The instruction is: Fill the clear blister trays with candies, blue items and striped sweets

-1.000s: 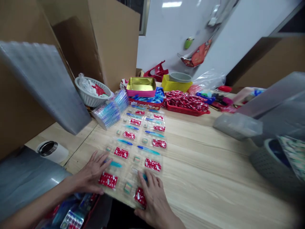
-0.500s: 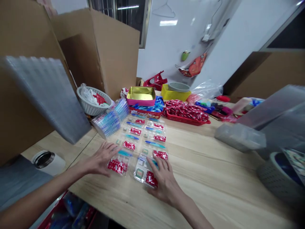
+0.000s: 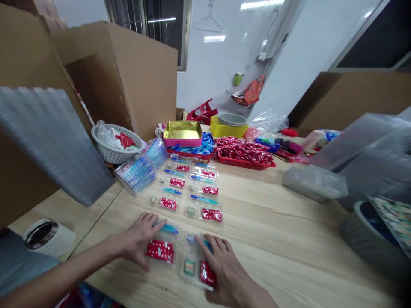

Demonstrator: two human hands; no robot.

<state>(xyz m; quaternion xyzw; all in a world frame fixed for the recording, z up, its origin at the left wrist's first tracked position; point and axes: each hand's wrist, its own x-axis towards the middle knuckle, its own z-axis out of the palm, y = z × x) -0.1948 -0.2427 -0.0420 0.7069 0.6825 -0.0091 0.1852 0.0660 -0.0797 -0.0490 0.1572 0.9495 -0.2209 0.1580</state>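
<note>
Two clear blister packs, each with a blue pen, a red packet and a small eraser, lie side by side at the near edge of the wooden table [image 3: 289, 239]. My left hand [image 3: 138, 241] rests flat on the left pack [image 3: 162, 246], fingers spread. My right hand [image 3: 223, 267] lies flat on the right pack [image 3: 195, 263], fingers apart. Farther back, a sheet of several more such packs [image 3: 189, 190] lies in two columns, apart from the near pair.
A leaning stack of clear packs [image 3: 141, 169], a white basket [image 3: 114, 143], a gold-and-pink tin [image 3: 182, 130], red trays of pens and red packets [image 3: 245, 152] and a yellow basket [image 3: 226, 126] stand behind. Cardboard boxes [image 3: 128, 77] flank left; grey plastic sheets [image 3: 48, 137] lean there.
Both hands drew the two nearest packs toward me, away from the other packs, leaving a gap. The camera tilted up a little.
</note>
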